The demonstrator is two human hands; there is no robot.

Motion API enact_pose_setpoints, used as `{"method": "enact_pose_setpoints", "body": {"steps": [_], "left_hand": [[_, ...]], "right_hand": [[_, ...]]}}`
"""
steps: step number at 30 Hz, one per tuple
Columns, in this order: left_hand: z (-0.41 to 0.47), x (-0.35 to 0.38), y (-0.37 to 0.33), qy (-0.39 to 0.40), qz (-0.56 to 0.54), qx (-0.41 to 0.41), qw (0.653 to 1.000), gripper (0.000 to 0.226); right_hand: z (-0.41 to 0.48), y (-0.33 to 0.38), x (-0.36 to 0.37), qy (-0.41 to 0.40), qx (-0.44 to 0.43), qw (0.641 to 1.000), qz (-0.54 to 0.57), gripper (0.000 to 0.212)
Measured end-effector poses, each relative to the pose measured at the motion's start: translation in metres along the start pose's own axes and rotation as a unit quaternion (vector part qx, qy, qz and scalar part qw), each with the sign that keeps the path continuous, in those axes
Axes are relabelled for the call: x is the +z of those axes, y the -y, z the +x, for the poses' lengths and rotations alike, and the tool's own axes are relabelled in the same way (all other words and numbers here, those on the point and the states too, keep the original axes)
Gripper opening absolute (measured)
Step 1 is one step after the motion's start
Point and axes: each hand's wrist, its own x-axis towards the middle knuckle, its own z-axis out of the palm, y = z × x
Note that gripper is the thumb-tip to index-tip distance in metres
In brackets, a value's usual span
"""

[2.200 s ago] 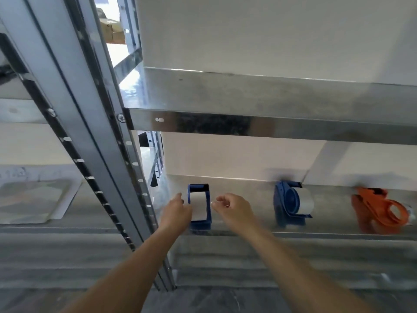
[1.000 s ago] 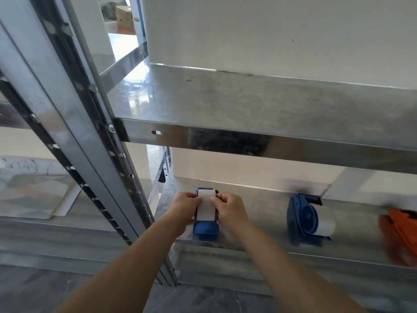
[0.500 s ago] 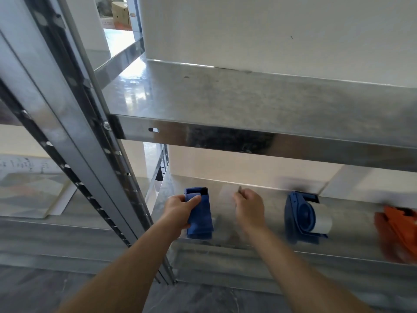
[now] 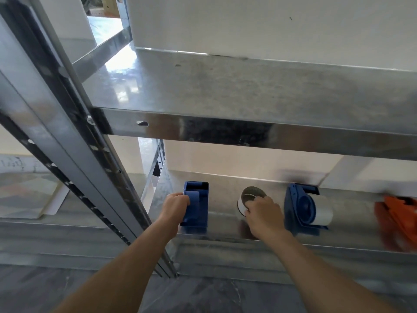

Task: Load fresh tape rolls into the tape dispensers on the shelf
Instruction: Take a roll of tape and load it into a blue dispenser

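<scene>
the left hand (image 4: 174,207) had its fingers curled round the left side of the blue tape dispenser (image 4: 196,206), which stood near the front edge of the lower shelf (image 4: 222,214). just right of that dispenser and apart from it, the right hand (image 4: 262,214) gripped a white tape roll (image 4: 247,197), fingers curled over its rim. further right of the dispenser sat a loaded blue dispenser (image 4: 304,208), then a blurred orange dispenser (image 4: 397,219). above the dispenser ran the upper shelf (image 4: 248,91).
</scene>
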Motion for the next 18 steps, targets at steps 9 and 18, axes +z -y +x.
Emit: {"method": "enact_pose_setpoints", "body": {"steps": [9, 18], "left_hand": [[0.007, 0.001, 0.004, -0.026, 0.096, 0.014, 0.995, 0.011], [0.010, -0.001, 0.012, -0.034, 0.127, 0.035, 0.991, 0.015]], "right_hand": [[-0.005, 0.001, -0.001, -0.027, 0.027, 0.999, 0.028, 0.026], [-0.017, 0.003, -0.014, -0.052, 0.038, 0.997, 0.052, 0.030]]}}
